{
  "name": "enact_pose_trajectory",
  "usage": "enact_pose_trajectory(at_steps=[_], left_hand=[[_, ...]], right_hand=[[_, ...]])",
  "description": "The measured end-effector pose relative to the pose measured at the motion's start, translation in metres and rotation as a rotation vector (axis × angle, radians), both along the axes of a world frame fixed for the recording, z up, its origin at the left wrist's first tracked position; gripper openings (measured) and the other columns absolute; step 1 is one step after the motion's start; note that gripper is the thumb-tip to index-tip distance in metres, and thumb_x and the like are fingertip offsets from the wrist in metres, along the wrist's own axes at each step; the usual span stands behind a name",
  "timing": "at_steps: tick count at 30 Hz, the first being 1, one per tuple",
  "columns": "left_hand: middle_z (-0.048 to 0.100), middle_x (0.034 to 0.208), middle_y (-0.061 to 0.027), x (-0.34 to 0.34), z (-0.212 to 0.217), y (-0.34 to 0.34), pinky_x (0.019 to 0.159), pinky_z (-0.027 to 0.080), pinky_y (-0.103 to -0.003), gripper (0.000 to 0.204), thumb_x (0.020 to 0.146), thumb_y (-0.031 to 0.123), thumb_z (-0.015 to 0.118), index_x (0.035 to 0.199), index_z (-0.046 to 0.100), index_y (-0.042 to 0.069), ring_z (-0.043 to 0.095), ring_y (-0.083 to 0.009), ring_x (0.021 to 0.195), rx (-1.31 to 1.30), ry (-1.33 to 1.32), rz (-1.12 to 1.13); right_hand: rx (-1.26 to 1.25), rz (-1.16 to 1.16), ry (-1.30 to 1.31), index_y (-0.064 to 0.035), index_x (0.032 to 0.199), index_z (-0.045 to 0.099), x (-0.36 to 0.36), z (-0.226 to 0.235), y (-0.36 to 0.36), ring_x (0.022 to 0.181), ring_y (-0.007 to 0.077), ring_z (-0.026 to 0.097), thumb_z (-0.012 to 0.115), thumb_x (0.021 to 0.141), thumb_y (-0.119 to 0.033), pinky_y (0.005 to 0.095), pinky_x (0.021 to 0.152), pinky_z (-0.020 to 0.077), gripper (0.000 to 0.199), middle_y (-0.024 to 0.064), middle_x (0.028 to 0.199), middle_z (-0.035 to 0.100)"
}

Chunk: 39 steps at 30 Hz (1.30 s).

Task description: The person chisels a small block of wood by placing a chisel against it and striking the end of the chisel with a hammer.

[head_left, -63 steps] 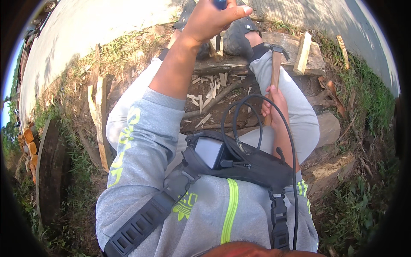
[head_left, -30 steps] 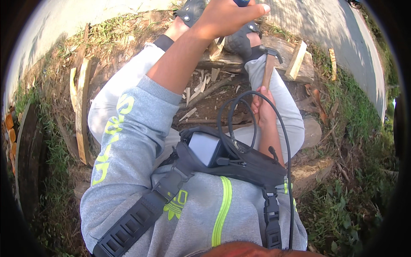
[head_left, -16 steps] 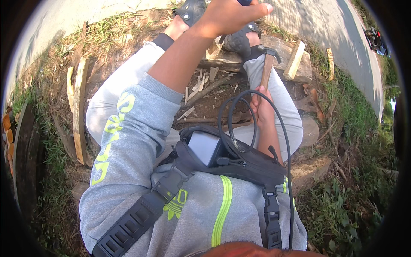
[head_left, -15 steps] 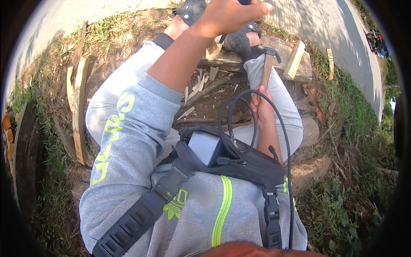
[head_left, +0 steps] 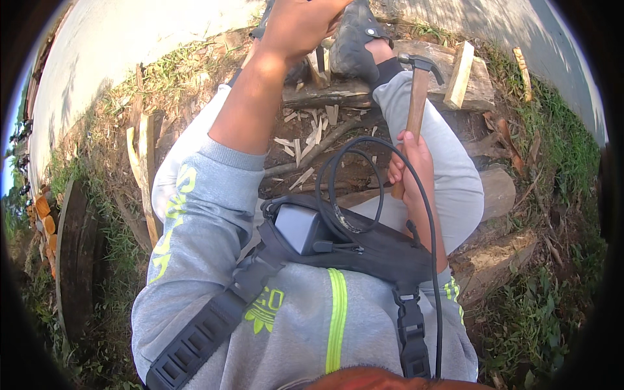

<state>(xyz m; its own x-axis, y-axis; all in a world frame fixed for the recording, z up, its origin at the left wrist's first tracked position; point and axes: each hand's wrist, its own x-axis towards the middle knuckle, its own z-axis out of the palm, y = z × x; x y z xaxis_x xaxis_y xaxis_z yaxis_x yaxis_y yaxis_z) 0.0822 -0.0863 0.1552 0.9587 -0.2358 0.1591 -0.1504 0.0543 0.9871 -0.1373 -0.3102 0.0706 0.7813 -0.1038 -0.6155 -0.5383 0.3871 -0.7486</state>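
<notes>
With the right hand (head_left: 411, 162) clenched round the hammer (head_left: 416, 97) at centre right, a stray blow could have struck the left hand (head_left: 300, 26), pinching wood (head_left: 320, 68) at top centre.

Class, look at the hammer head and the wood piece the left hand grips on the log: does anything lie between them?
Nothing visible blocks the gap. The right hand holds the hammer upright by its wooden handle, to the right of the left hand. A dark shoe sits between the two, resting on the log; the gripped piece is mostly hidden.
</notes>
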Motion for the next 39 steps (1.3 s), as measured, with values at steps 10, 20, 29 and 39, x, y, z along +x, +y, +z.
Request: enact_pose_trajectory(at_steps=[10, 20, 29, 39], left_hand=[[0.036, 0.062, 0.0011, -0.009, 0.007, 0.006, 0.052, 0.029, -0.029, 0.044, 0.105, 0.036, 0.056, 0.070, 0.041, 0.014, 0.033, -0.0109, 0.054, -0.045, 0.079, -0.041], [0.036, 0.059, 0.0050, 0.004, 0.005, 0.019, 0.048, 0.028, -0.028, 0.046, 0.106, 0.038, 0.061, 0.070, 0.044, 0.015, 0.033, -0.0072, 0.050, -0.140, 0.141, -0.122], [0.060, 0.067, -0.0023, 0.021, 0.004, 0.000, 0.051, 0.041, -0.035, 0.047, 0.101, 0.047, 0.068, 0.077, 0.064, 0.006, 0.052, -0.0153, 0.053, 0.156, 0.128, -0.141], [0.063, 0.074, -0.0033, 0.022, -0.019, 0.007, 0.067, 0.049, -0.035, 0.058, 0.078, 0.061, 0.084, 0.081, 0.066, 0.006, 0.058, -0.0160, 0.069, 0.095, -0.079, -0.032]], right_hand=[[0.145, 0.157, 0.007, -0.0062, 0.116, 0.057, -0.005, -0.003, -0.017, 0.048, 0.0064, 0.044, 0.056, 0.111, -0.033, 0.0250, 0.045, 0.0381, 0.028, -0.0032, 0.064, 0.047], [0.037, 0.132, 0.005, -0.0062, 0.115, 0.056, -0.001, -0.019, -0.030, 0.048, 0.0070, 0.043, 0.052, 0.112, -0.032, 0.0253, 0.044, 0.0382, 0.026, -0.0033, 0.063, 0.044], [-0.339, 0.080, -0.228, -0.0057, 0.114, 0.052, -0.004, 0.051, -0.017, 0.050, 0.0073, 0.047, 0.051, 0.113, -0.034, 0.0237, 0.046, 0.0390, 0.028, -0.0005, 0.065, 0.050], [-1.035, 0.275, -0.543, -0.0059, 0.108, 0.062, 0.054, 0.231, 0.014, 0.052, 0.0008, 0.040, 0.056, 0.111, -0.036, 0.0201, 0.046, 0.0297, 0.031, -0.0063, 0.070, 0.051]])
